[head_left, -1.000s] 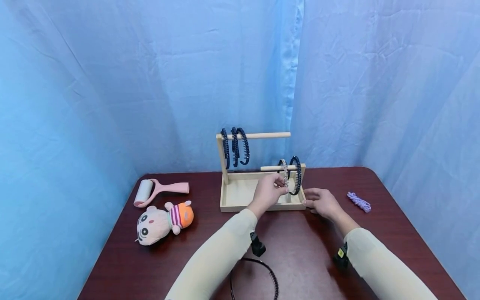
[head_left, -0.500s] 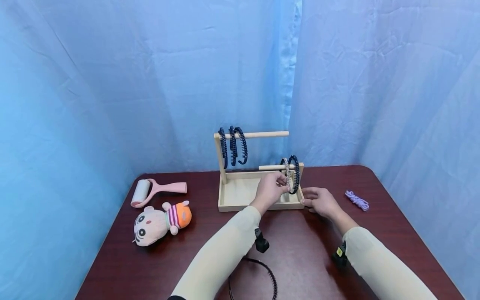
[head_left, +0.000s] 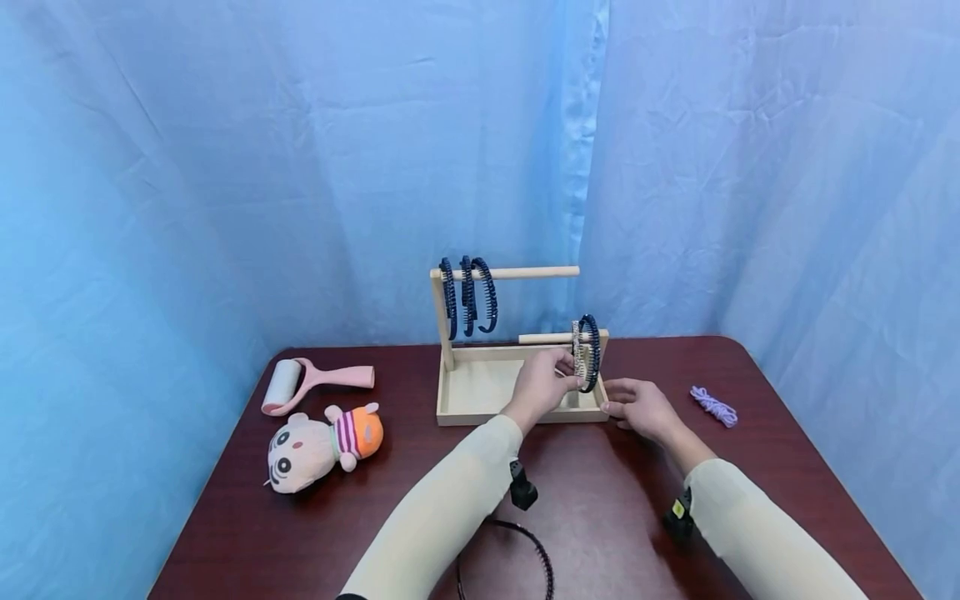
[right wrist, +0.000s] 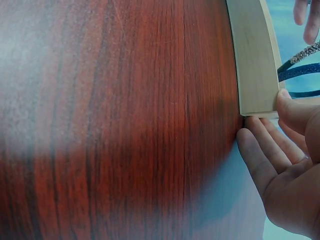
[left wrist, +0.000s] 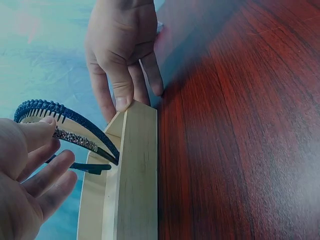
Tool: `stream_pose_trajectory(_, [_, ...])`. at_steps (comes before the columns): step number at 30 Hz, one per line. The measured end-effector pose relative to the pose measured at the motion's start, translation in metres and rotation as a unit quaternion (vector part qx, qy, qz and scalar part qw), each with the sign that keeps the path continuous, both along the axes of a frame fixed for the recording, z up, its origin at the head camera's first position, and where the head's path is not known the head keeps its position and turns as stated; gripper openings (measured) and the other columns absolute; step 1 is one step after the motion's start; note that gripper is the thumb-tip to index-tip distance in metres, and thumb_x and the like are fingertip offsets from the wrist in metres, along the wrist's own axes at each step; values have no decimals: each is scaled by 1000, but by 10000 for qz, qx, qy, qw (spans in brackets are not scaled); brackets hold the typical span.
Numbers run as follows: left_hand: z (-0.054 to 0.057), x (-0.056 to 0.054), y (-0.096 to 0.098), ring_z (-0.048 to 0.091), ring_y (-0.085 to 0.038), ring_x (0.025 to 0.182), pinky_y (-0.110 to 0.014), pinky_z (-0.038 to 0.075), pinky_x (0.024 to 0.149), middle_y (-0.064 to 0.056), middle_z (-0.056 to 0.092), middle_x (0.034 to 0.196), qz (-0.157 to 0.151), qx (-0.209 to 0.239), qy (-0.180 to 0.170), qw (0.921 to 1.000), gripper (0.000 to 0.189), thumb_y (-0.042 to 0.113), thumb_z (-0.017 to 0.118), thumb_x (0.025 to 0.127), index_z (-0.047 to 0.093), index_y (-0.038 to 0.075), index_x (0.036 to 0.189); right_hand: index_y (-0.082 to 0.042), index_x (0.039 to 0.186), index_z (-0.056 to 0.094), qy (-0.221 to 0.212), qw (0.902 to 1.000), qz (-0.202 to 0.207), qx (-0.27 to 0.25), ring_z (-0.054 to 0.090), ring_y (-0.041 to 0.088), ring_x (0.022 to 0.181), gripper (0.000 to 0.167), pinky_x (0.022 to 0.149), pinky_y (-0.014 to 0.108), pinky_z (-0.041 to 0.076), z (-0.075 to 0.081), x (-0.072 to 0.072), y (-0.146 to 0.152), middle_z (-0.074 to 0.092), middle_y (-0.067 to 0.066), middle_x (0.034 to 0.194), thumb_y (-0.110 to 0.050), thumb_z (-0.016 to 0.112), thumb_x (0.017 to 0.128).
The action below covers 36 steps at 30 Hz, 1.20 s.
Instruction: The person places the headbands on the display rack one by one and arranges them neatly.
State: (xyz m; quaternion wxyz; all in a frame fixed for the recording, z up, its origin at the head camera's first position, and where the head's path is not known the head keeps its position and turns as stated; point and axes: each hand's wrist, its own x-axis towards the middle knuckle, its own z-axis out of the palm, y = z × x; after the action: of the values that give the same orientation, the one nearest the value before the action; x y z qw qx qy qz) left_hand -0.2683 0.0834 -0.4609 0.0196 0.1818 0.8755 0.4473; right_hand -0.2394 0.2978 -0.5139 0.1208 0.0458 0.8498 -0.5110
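Note:
My left hand [head_left: 542, 383] pinches a narrow headband with glittery beads [left wrist: 77, 139] between thumb and fingers. That headband hangs over the lower bar [head_left: 542, 339] of a light wooden rack [head_left: 487, 419], close beside a dark toothed headband [head_left: 596, 358]. At the tray's front right corner, my right hand [head_left: 641, 408] holds the rack, its thumb on the rim and its fingers around the outer side. In the left wrist view the dark headband [left wrist: 65, 111] arches just past my left fingertips, and the ends of both headbands reach down into the tray.
Several dark headbands [head_left: 468, 296] hang on the upper bar [head_left: 536, 272]. Another black headband [head_left: 546, 554] lies near the front edge, partly behind my left sleeve. A pink lint roller [head_left: 322, 379] and a plush doll [head_left: 322, 450] lie left; a purple cord bundle [head_left: 714, 407] lies right.
The beaded headband has shifted right along the lower bar, closer to the dark one, with my left hand moving along with it. My right hand stays at the tray corner.

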Motion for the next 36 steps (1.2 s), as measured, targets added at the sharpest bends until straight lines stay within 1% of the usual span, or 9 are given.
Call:
stream_pose_trajectory(8, [-5, 6, -22, 71, -11, 89, -25, 56, 77, 0, 77, 99, -100, 57, -31, 9999, 32, 21, 79, 92, 72, 11, 122, 3, 148, 49, -40, 10000, -14, 25, 69, 28, 111, 53, 86, 44, 61, 0, 0, -3, 57, 32, 141, -10, 67, 100])
stream_pose_trajectory(12, [-1, 14, -39, 71, -11, 89, -26, 56, 78, 1, 75, 99, -179, -54, 17, 9998, 33, 24, 78, 93, 71, 12, 123, 3, 148, 49, -18, 10000, -7, 50, 69, 29, 111, 53, 85, 43, 61, -1, 0, -3, 56, 32, 142, -10, 67, 100])
stream_pose_trajectory(15, [4, 24, -52, 70, -11, 87, -25, 56, 78, 2, 75, 97, -292, -27, 36, 9996, 31, 24, 78, 93, 71, 13, 120, 3, 149, 49, -21, 10000, 12, 36, 69, 28, 111, 54, 85, 43, 61, -2, 0, -2, 56, 32, 142, -10, 68, 100])
stream_pose_trajectory(20, [12, 49, -77, 68, -9, 85, -23, 55, 77, 4, 72, 95, -629, 56, -5, 9980, 28, 20, 77, 92, 71, 14, 119, 3, 148, 49, 7, 10000, 42, -5, 69, 27, 110, 54, 86, 44, 61, -4, -1, -1, 55, 32, 142, -9, 67, 100])
stream_pose_trajectory(23, [12, 66, -96, 67, -7, 87, -23, 55, 79, 5, 72, 98, -874, -12, -28, 9962, 27, 19, 77, 93, 71, 15, 119, 3, 149, 49, 8, 10000, 49, -39, 69, 29, 112, 54, 87, 44, 61, -5, -1, -2, 55, 32, 143, -9, 67, 100])
stream_pose_trajectory(26, [4, 84, -115, 65, -3, 89, -22, 55, 80, 3, 74, 101, -1151, -233, -14, 9931, 25, 18, 77, 93, 72, 16, 117, 2, 150, 48, -12, 10000, 60, -11, 68, 31, 115, 54, 87, 44, 61, -5, -1, -2, 54, 32, 145, -10, 67, 100])
stream_pose_trajectory(29, [-6, 100, -132, 64, 0, 87, -21, 56, 78, 3, 74, 99, -1395, -477, -36, 9891, 22, 16, 78, 92, 73, 16, 113, 1, 150, 48, -23, 10000, 47, 49, 67, 34, 118, 54, 87, 43, 61, -4, 0, -2, 53, 32, 145, -11, 66, 101])
stream_pose_trajectory(32, [-16, 116, -147, 66, -2, 85, -21, 57, 77, 2, 74, 96, -1519, -604, -10, 9865, 20, 13, 79, 90, 74, 14, 110, 1, 151, 48, -49, 9999, 35, 123, 66, 36, 120, 53, 87, 43, 61, -1, 1, -1, 53, 31, 146, -12, 65, 102])
stream_pose_trajectory(36, [-24, 137, -161, 68, -5, 87, -20, 57, 77, -3, 74, 99, -1608, -623, 201, 9848, 21, 12, 79, 88, 74, 9, 109, 0, 152, 47, -86, 9998, 33, 183, 65, 37, 122, 54, 88, 44, 61, 2, 0, -1, 52, 30, 147, -13, 64, 103])
